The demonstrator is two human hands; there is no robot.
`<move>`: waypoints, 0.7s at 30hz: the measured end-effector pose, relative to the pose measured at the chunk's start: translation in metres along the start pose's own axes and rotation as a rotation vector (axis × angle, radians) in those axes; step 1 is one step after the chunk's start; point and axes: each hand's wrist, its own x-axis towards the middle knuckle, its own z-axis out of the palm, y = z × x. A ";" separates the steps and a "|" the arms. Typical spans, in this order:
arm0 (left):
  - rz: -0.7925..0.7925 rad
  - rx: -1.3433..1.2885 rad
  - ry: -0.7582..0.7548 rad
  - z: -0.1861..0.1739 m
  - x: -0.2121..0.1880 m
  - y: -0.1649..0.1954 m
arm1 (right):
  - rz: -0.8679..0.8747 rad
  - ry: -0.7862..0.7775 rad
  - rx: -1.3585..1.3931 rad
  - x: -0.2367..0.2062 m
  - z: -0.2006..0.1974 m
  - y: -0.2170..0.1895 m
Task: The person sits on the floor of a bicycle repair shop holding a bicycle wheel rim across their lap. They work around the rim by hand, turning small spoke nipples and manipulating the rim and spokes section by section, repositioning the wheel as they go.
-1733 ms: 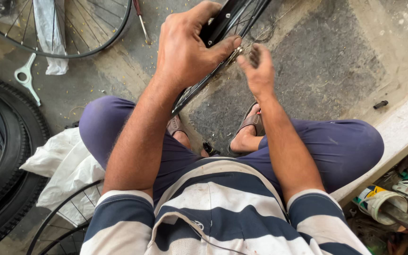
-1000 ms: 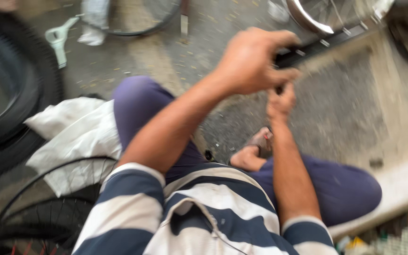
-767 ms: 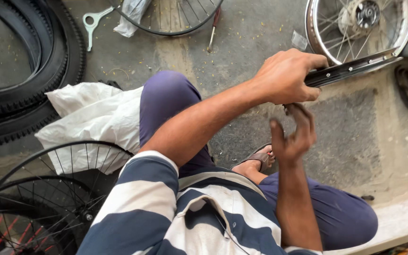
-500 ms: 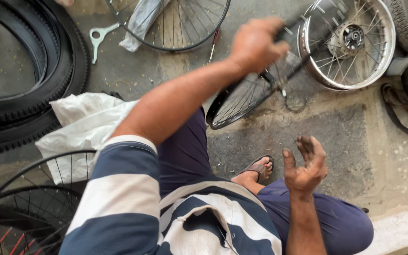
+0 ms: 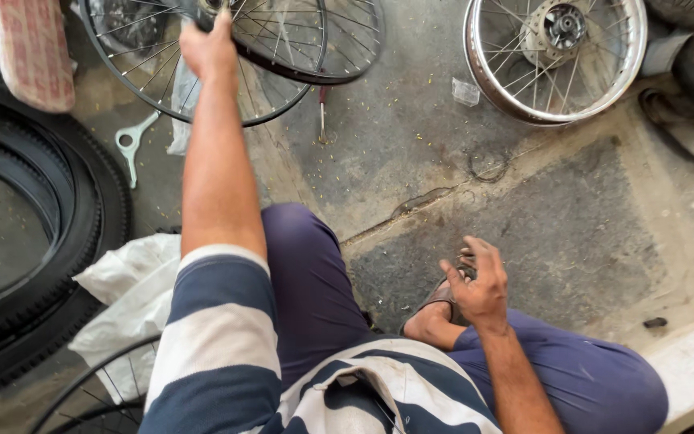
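Observation:
My left hand [image 5: 212,44] is stretched far forward and grips a black spoked wheel rim [image 5: 339,48] at its edge, near the top of the view. That rim lies over another black spoked rim [image 5: 134,76] on the concrete floor. My right hand [image 5: 478,283] hovers empty above my knee, palm up, fingers loosely curled and apart, nearest to my sandalled foot [image 5: 435,309].
A chrome spoked wheel with hub [image 5: 556,56] lies at the upper right. Black tyres [image 5: 58,241] are stacked on the left, with a white bag [image 5: 134,297] and more spoked rims [image 5: 90,394] below. A light spanner [image 5: 132,145] and a screwdriver [image 5: 322,116] rest on the floor.
My left hand has swung the black rim from the centre-right over to the far left onto another rim. My right hand has let go and dropped back toward my knee.

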 end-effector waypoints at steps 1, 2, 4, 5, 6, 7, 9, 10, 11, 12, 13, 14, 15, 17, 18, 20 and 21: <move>-0.138 0.092 -0.004 -0.002 0.003 -0.006 | 0.000 -0.045 0.016 0.000 0.002 0.001; -0.277 0.188 -0.010 -0.005 0.005 -0.014 | 0.004 -0.091 0.031 -0.001 0.005 0.002; -0.211 0.004 -0.077 -0.011 0.007 -0.031 | 0.014 -0.168 0.042 -0.003 0.009 0.005; -0.181 -0.090 -0.107 -0.012 0.007 -0.038 | 0.018 -0.202 0.039 -0.003 0.010 0.007; -0.206 -0.138 -0.163 -0.012 0.006 -0.045 | 0.017 -0.240 0.035 -0.004 0.012 0.008; -0.231 -0.186 -0.210 -0.015 0.004 -0.052 | 0.034 -0.253 0.022 -0.005 0.013 0.010; -0.315 -0.237 -0.275 -0.026 0.000 -0.057 | 0.044 -0.289 0.001 -0.006 0.014 0.013; -0.374 -0.242 -0.300 -0.030 -0.006 -0.058 | 0.037 -0.287 0.009 -0.006 0.014 0.013; -0.423 -0.291 -0.348 -0.037 -0.013 -0.059 | 0.027 -0.287 0.016 -0.005 0.013 0.012; -0.471 -0.345 -0.392 -0.044 -0.022 -0.059 | 0.014 -0.289 0.022 -0.004 0.013 0.010; -0.448 -0.408 -0.464 -0.054 -0.033 -0.054 | -0.024 -0.263 0.048 -0.003 0.011 0.006; -0.413 -0.442 -0.530 -0.064 -0.046 -0.046 | -0.068 -0.242 0.080 -0.001 0.009 0.001; -0.418 -0.509 -0.601 -0.074 -0.059 -0.036 | -0.116 -0.223 0.117 0.003 0.007 -0.006; -0.197 -0.498 -0.793 -0.095 -0.097 -0.014 | -0.239 -0.150 0.107 0.010 0.001 -0.024; -0.148 -0.587 -0.873 -0.100 -0.115 -0.002 | -0.304 -0.117 0.111 0.014 -0.002 -0.035; -0.065 -0.554 -0.954 -0.110 -0.161 0.014 | -0.400 -0.047 0.124 0.024 -0.009 -0.058; -0.077 -0.562 -0.972 -0.108 -0.184 0.020 | -0.452 -0.040 0.257 0.029 -0.010 -0.069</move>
